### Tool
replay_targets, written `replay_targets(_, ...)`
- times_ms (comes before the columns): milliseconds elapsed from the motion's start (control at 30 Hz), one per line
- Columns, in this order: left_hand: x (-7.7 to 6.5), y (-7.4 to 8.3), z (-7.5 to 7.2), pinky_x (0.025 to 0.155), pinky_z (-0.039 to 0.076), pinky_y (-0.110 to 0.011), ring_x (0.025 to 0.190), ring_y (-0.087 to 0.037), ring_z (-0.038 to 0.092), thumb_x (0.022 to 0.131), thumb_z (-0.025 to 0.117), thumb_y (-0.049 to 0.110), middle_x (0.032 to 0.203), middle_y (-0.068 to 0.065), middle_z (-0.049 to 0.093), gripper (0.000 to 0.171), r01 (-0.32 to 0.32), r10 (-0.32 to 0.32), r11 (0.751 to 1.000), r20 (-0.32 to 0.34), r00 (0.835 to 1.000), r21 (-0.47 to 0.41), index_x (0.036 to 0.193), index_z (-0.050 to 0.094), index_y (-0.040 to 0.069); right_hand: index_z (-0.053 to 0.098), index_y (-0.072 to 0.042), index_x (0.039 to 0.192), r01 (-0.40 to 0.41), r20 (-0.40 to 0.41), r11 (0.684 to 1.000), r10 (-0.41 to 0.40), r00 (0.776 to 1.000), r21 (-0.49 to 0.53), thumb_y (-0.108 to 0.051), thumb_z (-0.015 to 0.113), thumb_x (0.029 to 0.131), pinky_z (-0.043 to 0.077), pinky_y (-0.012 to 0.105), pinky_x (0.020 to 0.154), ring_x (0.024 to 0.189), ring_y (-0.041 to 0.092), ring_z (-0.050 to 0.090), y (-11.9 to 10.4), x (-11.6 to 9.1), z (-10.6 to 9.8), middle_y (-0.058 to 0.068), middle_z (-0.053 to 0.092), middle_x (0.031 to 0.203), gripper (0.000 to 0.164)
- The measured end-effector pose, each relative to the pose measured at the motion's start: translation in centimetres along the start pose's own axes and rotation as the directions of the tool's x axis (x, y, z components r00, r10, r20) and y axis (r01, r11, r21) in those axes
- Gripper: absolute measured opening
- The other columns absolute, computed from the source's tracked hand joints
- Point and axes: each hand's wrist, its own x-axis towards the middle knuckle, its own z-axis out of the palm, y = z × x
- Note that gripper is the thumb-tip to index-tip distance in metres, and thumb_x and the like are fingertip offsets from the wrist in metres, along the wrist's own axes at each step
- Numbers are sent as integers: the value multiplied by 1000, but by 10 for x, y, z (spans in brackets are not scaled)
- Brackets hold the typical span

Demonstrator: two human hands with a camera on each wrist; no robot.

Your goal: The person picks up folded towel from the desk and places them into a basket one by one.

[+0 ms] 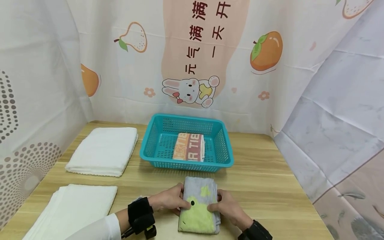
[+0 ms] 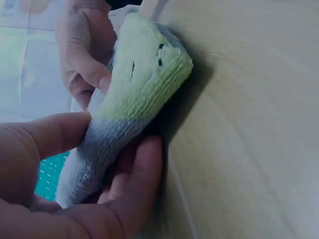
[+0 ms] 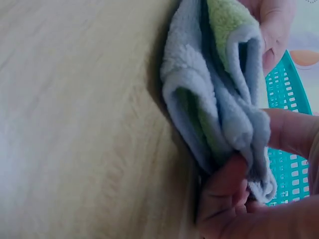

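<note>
Folded Grey-and-Green Towel, Held Between Two Hands

Grey-and-green towel (image 1: pixel 198 218), one: lying folded in several layers on the counter, just in front of the basket, its green face with stitched black marks showing upward.

Hands, two: the left hand (image 1: pixel 169 199) is pinching the towel's left edge, thumb on top and fingers beneath; the right hand (image 1: pixel 229 206) is gripping the right edge likewise, where the layers' rounded folds are showing.

Step in hand: the hands appear to be squaring up or taking hold of the folded bundle. The next move is probably calling for an even pinch from both sides, so that no layer slips loose.

Wrist straps, black, two: one encircling each wrist.

Teal plastic basket (image 1: pixel 165 143), one: standing beyond the towel, holding one folded orange-and-mauve towel (image 1: pixel 189 146) with pale lettering.

White pieces, folded, two: a white terry towel (image 1: pixel 103 150) lying left of the basket; a white cloth (image 1: pixel 75 210) lying nearer the person.

Counter (image 1: pixel 258 173), wood-grained, one: carrying all the above textiles and the basket.

Printed curtain (image 1: pixel 120 73), one: hanging behind, bearing one rabbit.
</note>
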Motion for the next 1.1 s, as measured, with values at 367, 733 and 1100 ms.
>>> replay_targets(367,-7,-4,-5,72,57,-43,99,-27,63,89,65,-1,117,-19,53,61,-7,12,996,56,998,-92,136,27,-2,30,6,143,107,103,994,-103,989,-27,-11,67,89,50,35,84,106,26,58,0,-5,7,18,56,125,67)
replay_targets(733,-7,-9,-13,79,57,-42,100,-31,68,92,64,-4,116,-21,59,61,16,-8,978,39,999,-206,136,22,-5,16,9,145,62,203,981,-100,974,186,-12,60,99,55,37,83,106,27,65,6,0,8,20,60,125,67)
replay_targets(1100,-3,-10,-12,76,58,-39,98,-27,69,93,65,0,111,-15,66,52,-36,42,984,35,998,-175,135,36,-3,14,14,146,66,225,978,-111,968,200,-9,49,103,56,36,83,105,26,66,6,-2,8,20,63,124,60)
